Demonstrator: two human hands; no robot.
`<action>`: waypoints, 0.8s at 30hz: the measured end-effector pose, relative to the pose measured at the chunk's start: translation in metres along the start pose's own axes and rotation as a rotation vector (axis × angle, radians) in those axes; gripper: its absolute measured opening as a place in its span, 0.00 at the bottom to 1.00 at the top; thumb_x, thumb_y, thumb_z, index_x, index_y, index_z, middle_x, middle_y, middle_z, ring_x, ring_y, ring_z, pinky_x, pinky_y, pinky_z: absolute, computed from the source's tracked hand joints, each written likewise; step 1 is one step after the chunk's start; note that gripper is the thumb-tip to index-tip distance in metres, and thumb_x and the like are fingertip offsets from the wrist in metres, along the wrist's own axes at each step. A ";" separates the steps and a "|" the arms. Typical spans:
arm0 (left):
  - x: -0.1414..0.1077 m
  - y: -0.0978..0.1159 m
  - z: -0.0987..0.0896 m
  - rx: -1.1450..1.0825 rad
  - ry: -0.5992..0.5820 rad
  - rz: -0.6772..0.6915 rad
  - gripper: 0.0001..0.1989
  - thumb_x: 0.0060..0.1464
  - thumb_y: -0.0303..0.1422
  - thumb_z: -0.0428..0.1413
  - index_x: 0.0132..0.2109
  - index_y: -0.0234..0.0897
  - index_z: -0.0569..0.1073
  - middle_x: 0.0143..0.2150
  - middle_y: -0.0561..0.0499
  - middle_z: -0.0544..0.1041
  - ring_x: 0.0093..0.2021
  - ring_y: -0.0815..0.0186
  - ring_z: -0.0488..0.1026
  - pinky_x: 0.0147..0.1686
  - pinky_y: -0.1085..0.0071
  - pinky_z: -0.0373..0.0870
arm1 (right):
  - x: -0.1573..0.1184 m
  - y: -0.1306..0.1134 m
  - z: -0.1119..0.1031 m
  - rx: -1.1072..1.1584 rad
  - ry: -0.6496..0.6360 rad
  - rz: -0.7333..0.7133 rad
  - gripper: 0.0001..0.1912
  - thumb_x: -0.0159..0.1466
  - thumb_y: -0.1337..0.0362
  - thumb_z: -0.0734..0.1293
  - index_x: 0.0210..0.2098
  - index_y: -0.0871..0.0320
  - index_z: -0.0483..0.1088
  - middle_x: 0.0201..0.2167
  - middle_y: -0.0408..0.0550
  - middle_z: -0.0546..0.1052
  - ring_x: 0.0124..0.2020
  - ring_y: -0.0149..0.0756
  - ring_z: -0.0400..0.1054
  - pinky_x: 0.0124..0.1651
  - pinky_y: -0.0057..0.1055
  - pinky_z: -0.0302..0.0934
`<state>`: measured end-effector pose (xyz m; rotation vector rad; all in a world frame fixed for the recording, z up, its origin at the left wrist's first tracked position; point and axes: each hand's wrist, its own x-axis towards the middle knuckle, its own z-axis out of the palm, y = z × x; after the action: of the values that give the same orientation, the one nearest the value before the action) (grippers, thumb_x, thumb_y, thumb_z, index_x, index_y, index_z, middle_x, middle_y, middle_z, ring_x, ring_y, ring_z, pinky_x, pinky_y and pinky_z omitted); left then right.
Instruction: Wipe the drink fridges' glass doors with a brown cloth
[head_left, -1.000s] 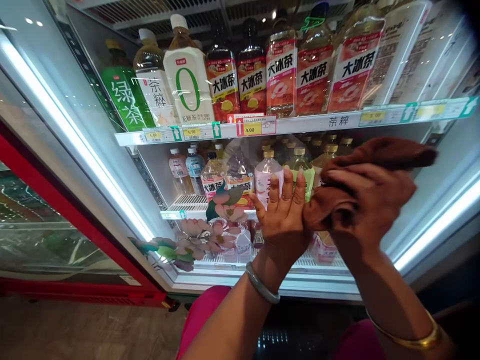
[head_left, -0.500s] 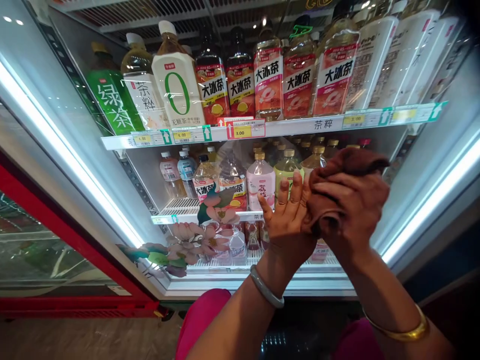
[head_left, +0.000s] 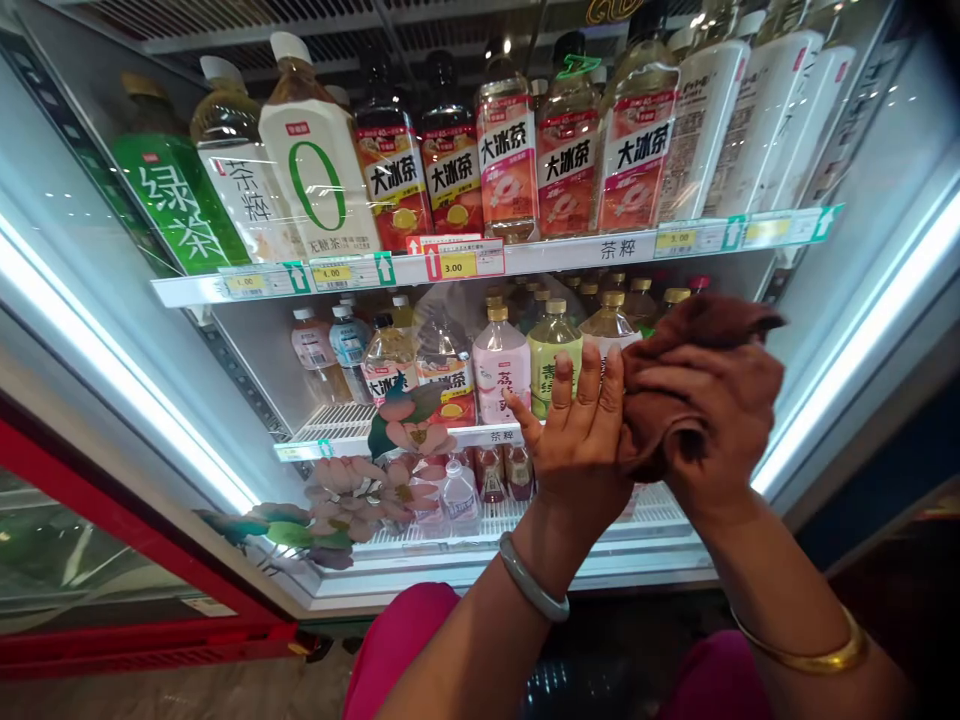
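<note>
A crumpled brown cloth [head_left: 664, 425] is bunched in my right hand [head_left: 724, 410], whose fingers wrap round it. My left hand [head_left: 581, 440] is spread with its palm facing away, fingers pointing up, right beside the cloth. Whether the left hand touches the cloth cannot be made out for sure. Both hands are in front of a lit drinks fridge, before its middle shelf. Behind my left fingers stand a pink bottle [head_left: 501, 360] and a yellow-green bottle [head_left: 553, 345]. A grey bangle is on my left wrist and a gold one on my right.
The top shelf edge [head_left: 555, 254] carries price tags, with several large tea bottles [head_left: 315, 170] above it. Flower decoration [head_left: 349, 490] shows at the lower left, apparently on glass. Light strips [head_left: 127, 370] line both sides. A red-framed cabinet [head_left: 150, 540] stands left.
The view has shifted, so the shelves and bottles appear further left. Both hands keep nearly the same place and pose, with the cloth still in my right hand.
</note>
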<state>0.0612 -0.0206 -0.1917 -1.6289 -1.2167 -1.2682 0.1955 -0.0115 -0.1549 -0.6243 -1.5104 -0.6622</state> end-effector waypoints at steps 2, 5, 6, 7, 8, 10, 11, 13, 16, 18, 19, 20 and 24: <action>0.000 0.000 0.001 -0.024 0.024 0.008 0.34 0.67 0.37 0.47 0.76 0.36 0.55 0.74 0.44 0.63 0.80 0.59 0.44 0.76 0.45 0.18 | -0.007 0.008 -0.003 0.034 -0.036 -0.119 0.16 0.66 0.49 0.65 0.43 0.52 0.78 0.40 0.50 0.77 0.53 0.48 0.68 0.62 0.53 0.62; 0.003 0.003 0.001 -0.019 0.046 -0.005 0.34 0.65 0.31 0.49 0.76 0.36 0.57 0.74 0.45 0.63 0.80 0.59 0.44 0.76 0.45 0.18 | -0.016 0.035 -0.012 -0.038 0.020 -0.173 0.14 0.64 0.50 0.68 0.41 0.51 0.78 0.37 0.49 0.76 0.50 0.49 0.69 0.57 0.52 0.65; 0.005 0.006 0.000 -0.014 0.044 -0.012 0.33 0.64 0.30 0.48 0.75 0.37 0.58 0.74 0.46 0.63 0.80 0.60 0.44 0.76 0.45 0.18 | -0.017 0.042 -0.015 -0.072 0.068 -0.132 0.14 0.64 0.50 0.68 0.41 0.51 0.79 0.37 0.49 0.77 0.48 0.48 0.70 0.57 0.52 0.64; 0.006 0.009 0.000 -0.012 0.037 -0.014 0.33 0.64 0.29 0.48 0.75 0.37 0.59 0.74 0.46 0.63 0.80 0.61 0.42 0.75 0.45 0.17 | -0.016 0.046 -0.017 -0.098 0.124 -0.063 0.14 0.64 0.50 0.68 0.41 0.51 0.79 0.38 0.49 0.77 0.47 0.48 0.71 0.57 0.52 0.63; 0.007 0.011 0.000 -0.014 0.030 -0.012 0.32 0.64 0.29 0.48 0.74 0.37 0.60 0.74 0.46 0.63 0.80 0.62 0.41 0.75 0.45 0.16 | -0.014 0.046 -0.018 -0.114 0.164 0.018 0.14 0.65 0.50 0.68 0.42 0.51 0.79 0.40 0.50 0.78 0.47 0.48 0.71 0.58 0.53 0.62; 0.007 0.016 0.000 -0.029 0.018 0.003 0.31 0.65 0.29 0.47 0.74 0.37 0.61 0.73 0.47 0.64 0.80 0.63 0.41 0.75 0.45 0.14 | -0.008 0.034 -0.016 -0.129 0.143 0.128 0.17 0.66 0.49 0.65 0.44 0.52 0.79 0.44 0.51 0.78 0.51 0.49 0.70 0.60 0.55 0.59; 0.007 0.018 0.001 -0.041 0.010 0.017 0.31 0.65 0.29 0.47 0.74 0.36 0.61 0.73 0.47 0.65 0.80 0.63 0.41 0.75 0.46 0.14 | -0.005 0.026 -0.015 -0.121 0.089 0.134 0.19 0.67 0.48 0.64 0.46 0.52 0.78 0.46 0.52 0.77 0.53 0.50 0.69 0.62 0.56 0.58; 0.004 0.020 0.004 -0.063 -0.016 0.040 0.32 0.65 0.33 0.49 0.75 0.34 0.59 0.73 0.44 0.65 0.81 0.61 0.42 0.75 0.47 0.14 | -0.003 0.012 -0.013 -0.067 -0.012 0.080 0.22 0.67 0.46 0.61 0.47 0.53 0.77 0.47 0.52 0.77 0.54 0.50 0.68 0.64 0.56 0.57; 0.002 0.020 0.006 -0.071 -0.040 0.062 0.36 0.64 0.38 0.52 0.75 0.33 0.58 0.74 0.41 0.63 0.80 0.57 0.43 0.76 0.49 0.17 | -0.011 0.019 -0.017 0.009 -0.052 -0.034 0.15 0.65 0.50 0.66 0.43 0.52 0.77 0.41 0.50 0.77 0.54 0.49 0.67 0.62 0.53 0.61; 0.003 0.021 0.006 -0.045 -0.029 0.052 0.35 0.63 0.35 0.52 0.75 0.36 0.59 0.74 0.43 0.63 0.81 0.59 0.41 0.76 0.48 0.16 | -0.019 0.040 -0.025 -0.021 -0.004 -0.091 0.11 0.63 0.53 0.69 0.39 0.52 0.77 0.37 0.48 0.76 0.51 0.48 0.69 0.58 0.50 0.65; 0.004 0.023 0.005 -0.032 -0.021 0.043 0.35 0.63 0.33 0.52 0.75 0.37 0.59 0.74 0.44 0.64 0.81 0.60 0.40 0.75 0.47 0.16 | -0.021 0.052 -0.029 -0.052 0.048 -0.079 0.11 0.63 0.53 0.69 0.38 0.52 0.77 0.36 0.48 0.76 0.49 0.47 0.70 0.56 0.49 0.65; 0.006 0.025 0.005 -0.022 -0.015 0.034 0.34 0.63 0.31 0.51 0.75 0.37 0.59 0.73 0.45 0.65 0.81 0.61 0.39 0.75 0.46 0.15 | -0.022 0.061 -0.032 -0.081 0.116 -0.040 0.11 0.64 0.53 0.68 0.38 0.52 0.78 0.36 0.48 0.76 0.47 0.46 0.71 0.55 0.49 0.65; 0.005 0.035 0.005 -0.045 -0.046 0.061 0.34 0.62 0.29 0.51 0.75 0.36 0.59 0.73 0.46 0.65 0.81 0.62 0.39 0.75 0.47 0.15 | -0.010 0.061 -0.033 -0.165 0.220 0.181 0.14 0.68 0.53 0.65 0.43 0.54 0.78 0.43 0.52 0.76 0.51 0.49 0.71 0.59 0.55 0.62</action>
<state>0.0959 -0.0251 -0.1878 -1.7228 -1.1646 -1.2347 0.2635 0.0060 -0.1624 -0.7772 -1.1882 -0.6962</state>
